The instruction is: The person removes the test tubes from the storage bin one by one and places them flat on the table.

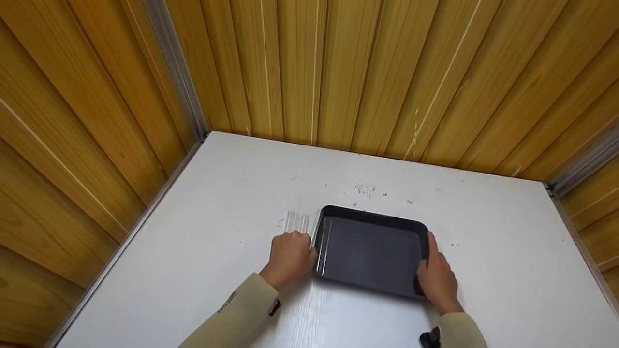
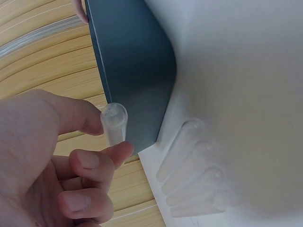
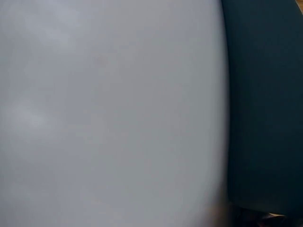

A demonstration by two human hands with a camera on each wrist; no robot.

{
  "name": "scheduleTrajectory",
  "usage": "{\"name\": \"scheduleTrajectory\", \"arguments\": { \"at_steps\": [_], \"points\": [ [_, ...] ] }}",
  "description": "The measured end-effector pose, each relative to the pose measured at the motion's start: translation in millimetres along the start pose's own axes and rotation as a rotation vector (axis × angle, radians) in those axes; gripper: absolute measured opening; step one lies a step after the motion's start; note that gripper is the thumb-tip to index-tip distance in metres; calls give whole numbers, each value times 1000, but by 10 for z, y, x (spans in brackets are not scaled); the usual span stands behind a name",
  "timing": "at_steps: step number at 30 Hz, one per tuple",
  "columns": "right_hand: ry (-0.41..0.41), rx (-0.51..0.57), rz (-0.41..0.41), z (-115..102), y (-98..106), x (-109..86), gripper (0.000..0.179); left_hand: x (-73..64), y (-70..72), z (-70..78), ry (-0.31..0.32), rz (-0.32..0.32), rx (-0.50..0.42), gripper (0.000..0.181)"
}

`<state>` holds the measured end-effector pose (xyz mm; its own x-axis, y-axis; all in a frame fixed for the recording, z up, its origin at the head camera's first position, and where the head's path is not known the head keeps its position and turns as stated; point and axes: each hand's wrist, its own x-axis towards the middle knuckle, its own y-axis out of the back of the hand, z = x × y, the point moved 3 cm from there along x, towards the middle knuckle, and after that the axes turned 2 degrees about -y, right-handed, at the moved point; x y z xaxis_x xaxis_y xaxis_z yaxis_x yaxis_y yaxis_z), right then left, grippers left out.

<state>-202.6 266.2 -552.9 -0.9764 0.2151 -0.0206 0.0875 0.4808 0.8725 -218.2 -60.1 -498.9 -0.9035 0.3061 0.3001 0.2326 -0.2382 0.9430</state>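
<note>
A dark rectangular baking tray rests on the white table. My left hand is at its left rim. In the left wrist view, thumb and fingers pinch a clear plastic tube with a rounded end, close beside the tray's outer wall. Inside the tray, clear tubes lie along the left side. Several more clear tubes lie side by side on the table, just left of the tray. My right hand grips the tray's right rim, thumb on the inner side; the right wrist view shows only the wall and table.
The white table has dark marks beyond the tray. Wood-patterned panels stand along its back and sides, with metal posts at the corners.
</note>
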Motion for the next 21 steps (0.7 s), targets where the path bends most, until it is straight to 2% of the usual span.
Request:
{"name": "scheduleTrajectory", "arguments": {
  "at_steps": [4, 11, 18, 21],
  "points": [
    [2, 4, 2, 6, 0, -2, 66, -13, -14, -51, 17, -22, -5, 34],
    [4, 13, -2, 4, -1, 0, 66, -69, -27, -154, 26, 9, -28, 39],
    [4, 11, -10, -1, -1, 0, 66, -81, -56, -246, 84, -52, -44, 35],
    [5, 11, -13, -3, 1, -2, 66, -81, -66, -275, 96, -52, -37, 33]
  ]
}}
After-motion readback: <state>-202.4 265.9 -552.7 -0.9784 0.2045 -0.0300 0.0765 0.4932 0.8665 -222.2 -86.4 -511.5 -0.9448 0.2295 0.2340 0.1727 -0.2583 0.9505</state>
